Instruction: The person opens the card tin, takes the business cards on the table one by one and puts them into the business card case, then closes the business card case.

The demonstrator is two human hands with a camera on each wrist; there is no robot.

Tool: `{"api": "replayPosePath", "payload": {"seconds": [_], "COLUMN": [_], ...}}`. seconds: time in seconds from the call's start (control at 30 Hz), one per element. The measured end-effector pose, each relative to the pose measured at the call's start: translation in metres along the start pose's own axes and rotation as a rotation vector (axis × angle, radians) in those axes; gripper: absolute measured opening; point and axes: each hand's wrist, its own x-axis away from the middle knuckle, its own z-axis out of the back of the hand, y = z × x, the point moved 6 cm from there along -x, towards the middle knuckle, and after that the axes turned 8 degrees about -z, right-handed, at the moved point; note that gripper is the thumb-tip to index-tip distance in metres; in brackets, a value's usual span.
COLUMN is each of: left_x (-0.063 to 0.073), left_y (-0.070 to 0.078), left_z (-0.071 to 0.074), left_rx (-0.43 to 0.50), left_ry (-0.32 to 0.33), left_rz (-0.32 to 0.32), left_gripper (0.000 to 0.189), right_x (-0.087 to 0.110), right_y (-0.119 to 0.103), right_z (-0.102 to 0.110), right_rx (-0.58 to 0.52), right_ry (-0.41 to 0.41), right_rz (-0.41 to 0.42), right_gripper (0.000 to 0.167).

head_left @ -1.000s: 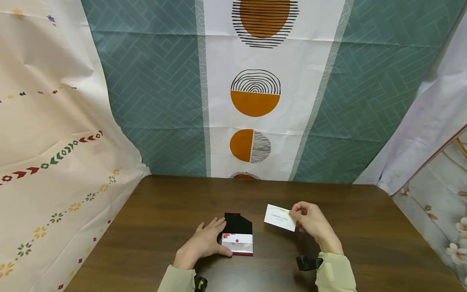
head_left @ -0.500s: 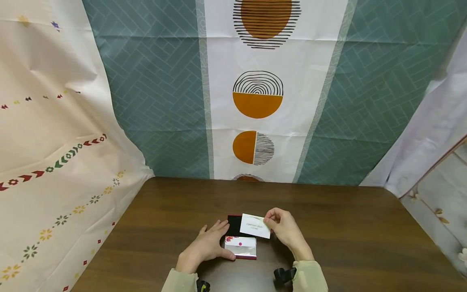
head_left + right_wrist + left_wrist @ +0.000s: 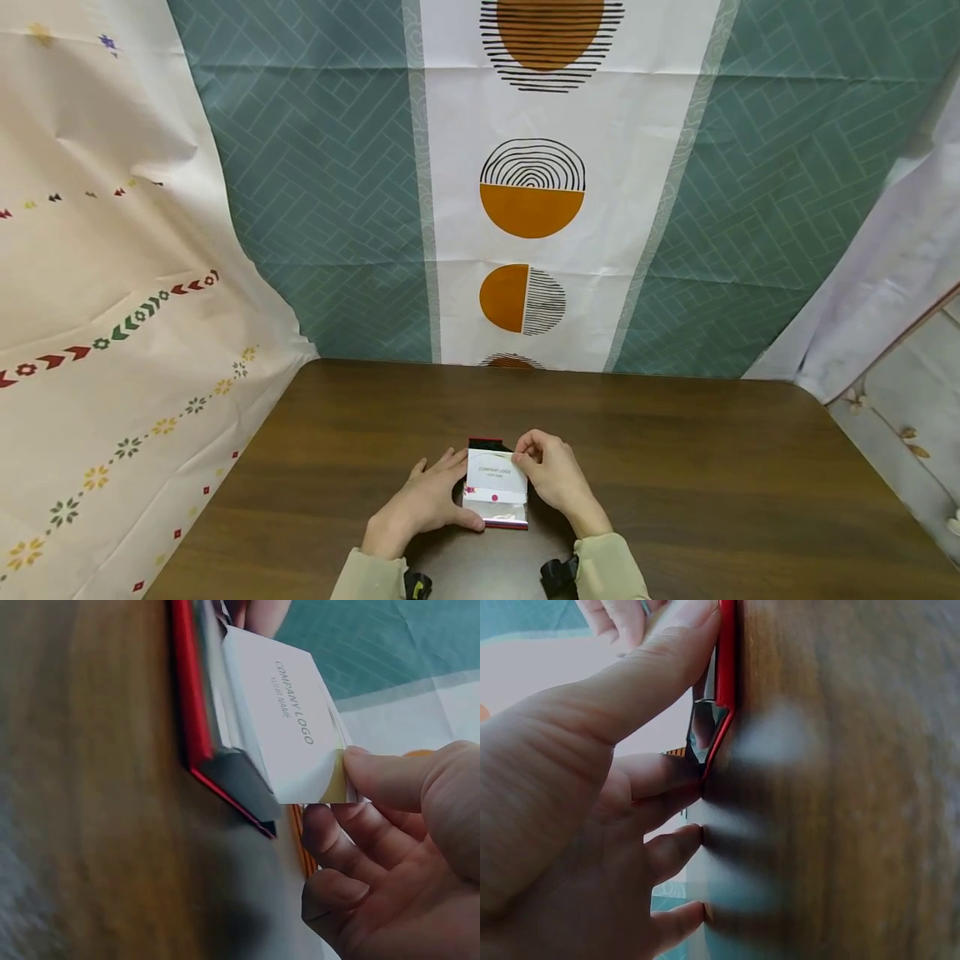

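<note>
A card holder (image 3: 504, 512) lies unfolded on the table, with a red edge, a silvery pocket at the near side and a dark lining at the far side. My left hand (image 3: 423, 510) holds its left side, the thumb by the near corner and the index finger along the edge. In the left wrist view the other fingertips (image 3: 694, 911) rest on the tabletop. My right hand (image 3: 557, 479) pinches a white business card (image 3: 289, 720) printed "COMPANY LOGO" by its far right corner. The card's near edge is at the mouth of the pocket, and the card covers most of the dark lining.
The brown wooden table (image 3: 712, 475) spreads around both hands. A green and white patterned cloth (image 3: 360, 208) hangs behind its far edge. A cream cloth (image 3: 97, 333) hangs at the left, and pale floral cloth (image 3: 907, 417) at the right.
My right hand has carried the business card leftward and down, from beside the card holder to over its dark lining at the pocket. My left hand has stayed on the holder.
</note>
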Motion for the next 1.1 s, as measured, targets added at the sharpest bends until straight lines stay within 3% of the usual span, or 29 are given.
{"api": "replayPosePath", "payload": {"seconds": [0.57, 1.1], "left_x": [0.000, 0.001], "left_y": [0.001, 0.000], "left_z": [0.001, 0.001], "left_rx": [-0.019, -0.030], "left_ry": [-0.004, -0.012], "left_rz": [0.012, 0.028], "left_gripper": [0.096, 0.100], "right_x": [0.002, 0.008], "right_y": [0.007, 0.002], "right_z": [-0.007, -0.014], "right_rx": [0.151, 0.164], "right_ry": [-0.077, -0.230], "right_rz": [-0.002, 0.040], "right_gripper": [0.014, 0.017]}}
